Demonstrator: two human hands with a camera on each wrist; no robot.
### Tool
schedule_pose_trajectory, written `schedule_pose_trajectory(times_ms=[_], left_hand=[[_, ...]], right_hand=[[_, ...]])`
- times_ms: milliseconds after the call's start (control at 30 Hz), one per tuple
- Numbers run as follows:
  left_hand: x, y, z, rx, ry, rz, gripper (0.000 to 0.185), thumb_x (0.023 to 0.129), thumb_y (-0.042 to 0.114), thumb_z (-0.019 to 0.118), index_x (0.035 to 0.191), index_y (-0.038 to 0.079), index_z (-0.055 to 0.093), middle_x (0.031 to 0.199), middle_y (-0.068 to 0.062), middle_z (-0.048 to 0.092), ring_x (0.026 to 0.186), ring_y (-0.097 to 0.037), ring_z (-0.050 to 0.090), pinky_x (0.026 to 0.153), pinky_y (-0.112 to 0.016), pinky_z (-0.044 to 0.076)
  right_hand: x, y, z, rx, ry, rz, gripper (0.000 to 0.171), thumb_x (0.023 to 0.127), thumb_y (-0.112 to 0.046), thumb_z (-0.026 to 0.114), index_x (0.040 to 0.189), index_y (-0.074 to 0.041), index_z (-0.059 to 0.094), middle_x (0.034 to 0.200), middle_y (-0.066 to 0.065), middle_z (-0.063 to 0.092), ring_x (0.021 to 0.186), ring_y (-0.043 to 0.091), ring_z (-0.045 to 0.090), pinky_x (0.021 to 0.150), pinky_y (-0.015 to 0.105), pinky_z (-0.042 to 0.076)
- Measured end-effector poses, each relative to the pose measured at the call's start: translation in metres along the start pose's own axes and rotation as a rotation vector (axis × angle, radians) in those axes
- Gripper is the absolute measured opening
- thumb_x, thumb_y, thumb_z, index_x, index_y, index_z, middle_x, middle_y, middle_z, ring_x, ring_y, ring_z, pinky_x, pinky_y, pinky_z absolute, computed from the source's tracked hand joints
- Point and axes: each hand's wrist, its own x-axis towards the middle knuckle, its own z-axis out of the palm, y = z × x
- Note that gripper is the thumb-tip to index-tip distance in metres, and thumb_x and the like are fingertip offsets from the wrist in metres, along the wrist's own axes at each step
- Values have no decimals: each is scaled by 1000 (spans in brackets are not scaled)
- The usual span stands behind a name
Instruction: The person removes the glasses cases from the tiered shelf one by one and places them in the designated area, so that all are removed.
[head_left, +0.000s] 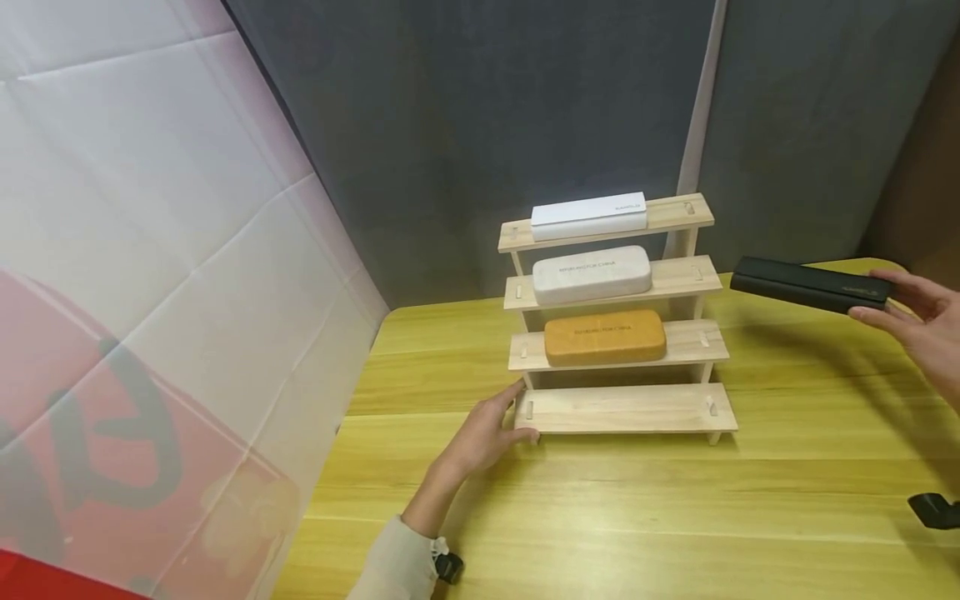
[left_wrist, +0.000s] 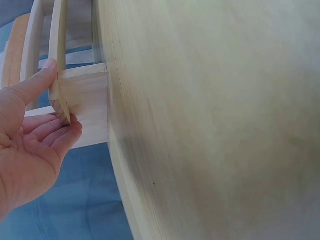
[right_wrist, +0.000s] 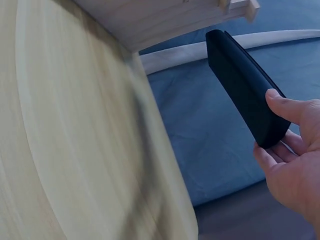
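Observation:
A stepped wooden display rack point(head_left: 628, 410) stands on the table with a case on each of its three upper tiers: a white glasses case point(head_left: 588, 218) on top, a pale marbled one point(head_left: 592, 275) below it, then an orange glasses case point(head_left: 604, 338). The lowest tier is bare. My left hand point(head_left: 483, 433) grips the left end of that tier, with the thumb point(left_wrist: 42, 82) on one side of the board and the fingers on the other. To the right of the rack, my right hand point(head_left: 926, 321) holds a black glasses case point(head_left: 810, 283) by its right end, raised above the table.
The yellow wood-grain table point(head_left: 600, 517) ends at a dark grey curtain point(head_left: 480, 125) behind the rack. A white printed panel point(head_left: 172, 208) slants along the left side. A brown surface point(head_left: 915, 183) rises at the far right.

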Motion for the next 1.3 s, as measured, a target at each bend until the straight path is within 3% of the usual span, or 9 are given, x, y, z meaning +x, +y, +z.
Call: schedule_pose_trajectory(times_ms=[367, 467, 567, 667, 800, 900, 1000, 1100, 1300], left_hand=[[-2, 1, 0, 3, -9, -22, 87, 97, 24, 80, 166, 3, 32, 166, -18, 41, 152, -37, 40, 124, -51, 36], [-2, 1, 0, 8, -8, -19, 87, 97, 24, 80, 166, 2, 32, 166, -18, 41, 152, -37, 40, 124, -51, 36], [-1, 1, 0, 15, -10, -17, 87, 97, 23, 80, 166, 2, 32, 165, -18, 42, 151, -37, 40, 124, -51, 36], [-2, 2, 0, 18, -14, -20, 87, 97, 23, 80, 166, 3, 32, 165, -18, 42, 151, -38, 41, 123, -51, 36], [-3, 3, -1, 16, -10, -33, 86, 97, 23, 80, 166, 4, 32, 165, -17, 43, 150, -38, 42, 122, -51, 38], [-4, 3, -1, 16, -12, -32, 87, 97, 24, 80, 166, 3, 32, 165, -18, 42, 150, -39, 42, 122, -51, 38], [-4, 2, -1, 15, -9, -29, 86, 97, 24, 80, 165, 2, 33, 165, -18, 42, 151, -39, 41, 123, -52, 38], [-3, 3, -1, 15, -4, -29, 86, 97, 23, 81, 165, 2, 33, 165, -17, 43, 151, -38, 41, 123, -51, 37], [-3, 4, 0, 10, 2, -28, 86, 96, 21, 81, 165, 3, 34, 164, -17, 43, 151, -37, 42, 123, -50, 37]], right_hand=[[11, 28, 1, -232, -48, 78, 52, 100, -3, 74, 140, -34, 65, 113, -37, 56, 119, -21, 49, 109, 6, 35], [12, 34, 0, -286, -62, 104, 51, 101, -9, 75, 143, -33, 62, 114, -37, 54, 127, -18, 48, 107, 4, 36], [13, 41, -2, -356, -73, 116, 55, 102, -15, 74, 154, -24, 56, 118, -36, 50, 135, -13, 44, 106, 2, 35], [14, 48, -3, -447, -88, 121, 62, 105, -21, 71, 161, -9, 47, 145, -19, 54, 145, -5, 39, 112, 6, 33], [19, 56, -3, -533, -99, 135, 68, 107, -27, 66, 162, 3, 38, 169, 17, 35, 154, 5, 32, 114, 8, 31], [20, 60, -3, -588, -101, 152, 68, 109, -28, 63, 162, 5, 36, 167, 27, 34, 157, 21, 32, 118, 14, 30], [22, 59, -3, -664, -105, 193, 67, 112, -25, 56, 163, 9, 28, 163, 38, 29, 152, 48, 32, 124, 43, 34], [22, 57, -4, -743, -109, 263, 71, 114, -25, 52, 164, 9, 15, 163, 42, 20, 144, 62, 31, 116, 70, 31], [16, 57, -5, -841, -133, 289, 80, 112, -39, 53, 162, 9, 12, 158, 43, 27, 138, 65, 34, 116, 72, 28]])
